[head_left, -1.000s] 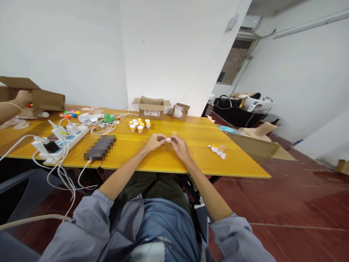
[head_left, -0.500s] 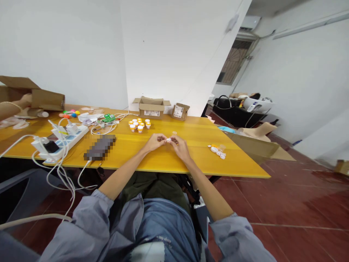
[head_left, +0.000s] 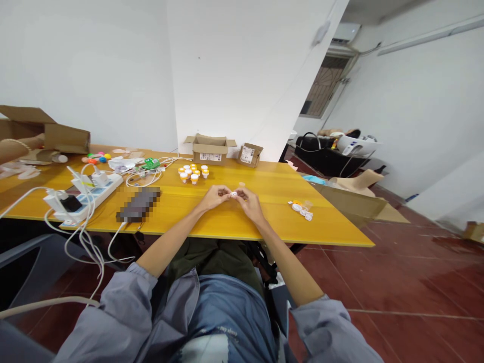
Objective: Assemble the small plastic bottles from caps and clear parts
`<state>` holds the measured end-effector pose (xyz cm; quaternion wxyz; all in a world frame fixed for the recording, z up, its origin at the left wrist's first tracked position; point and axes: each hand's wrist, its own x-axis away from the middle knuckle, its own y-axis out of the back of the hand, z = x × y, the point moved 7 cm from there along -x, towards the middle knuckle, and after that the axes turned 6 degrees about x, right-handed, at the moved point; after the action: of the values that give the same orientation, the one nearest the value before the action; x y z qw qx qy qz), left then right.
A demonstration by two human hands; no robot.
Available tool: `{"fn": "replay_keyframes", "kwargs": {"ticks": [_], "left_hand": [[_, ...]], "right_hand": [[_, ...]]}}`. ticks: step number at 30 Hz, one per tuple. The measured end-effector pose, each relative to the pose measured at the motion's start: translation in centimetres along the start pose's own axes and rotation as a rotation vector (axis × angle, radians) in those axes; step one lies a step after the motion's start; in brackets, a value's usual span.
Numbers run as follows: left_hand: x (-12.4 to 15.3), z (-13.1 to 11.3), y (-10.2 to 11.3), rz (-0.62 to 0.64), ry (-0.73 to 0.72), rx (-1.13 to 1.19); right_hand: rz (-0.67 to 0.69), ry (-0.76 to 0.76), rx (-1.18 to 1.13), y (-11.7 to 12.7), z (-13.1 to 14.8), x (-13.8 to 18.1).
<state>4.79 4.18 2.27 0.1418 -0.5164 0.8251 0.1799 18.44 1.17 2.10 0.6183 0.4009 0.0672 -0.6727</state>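
Observation:
Above the front half of the yellow table, my left hand (head_left: pixel 217 196) and my right hand (head_left: pixel 247 201) meet with fingertips closed. Between them they pinch a small white piece with dark marks (head_left: pixel 234 194); its exact kind is too small to make out. A little clear plastic piece (head_left: pixel 242 184) lies just beyond my right hand. Farther off on the left stands a group of several small white tubs with orange bands (head_left: pixel 193 174). To the right lie a white round lid (head_left: pixel 297 207), an orange piece and several white pieces with marks (head_left: pixel 307 215), beside a clear cup-like piece (head_left: pixel 309 203).
An open cardboard box (head_left: pixel 209 151) and a smaller box (head_left: pixel 249 155) stand against the wall. On the left are a power strip (head_left: pixel 91 196) with loose cables and a dark, pixelated device (head_left: pixel 139 204). Another person's arm (head_left: pixel 17 148) reaches into a carton (head_left: pixel 68 138).
My hands stay in nearly the same place, still pinching the white piece, which looks slightly turned. At the far left, the other person's hand has gone deeper into the carton.

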Motion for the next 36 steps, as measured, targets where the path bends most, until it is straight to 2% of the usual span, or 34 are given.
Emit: {"fn": "replay_keyframes", "kwargs": {"ticks": [36], "left_hand": [[0.09,-0.25,-0.2,0.016,-0.001,0.0]], "right_hand": [[0.013,-0.034,-0.045,-0.03,0.06,-0.12]]}}
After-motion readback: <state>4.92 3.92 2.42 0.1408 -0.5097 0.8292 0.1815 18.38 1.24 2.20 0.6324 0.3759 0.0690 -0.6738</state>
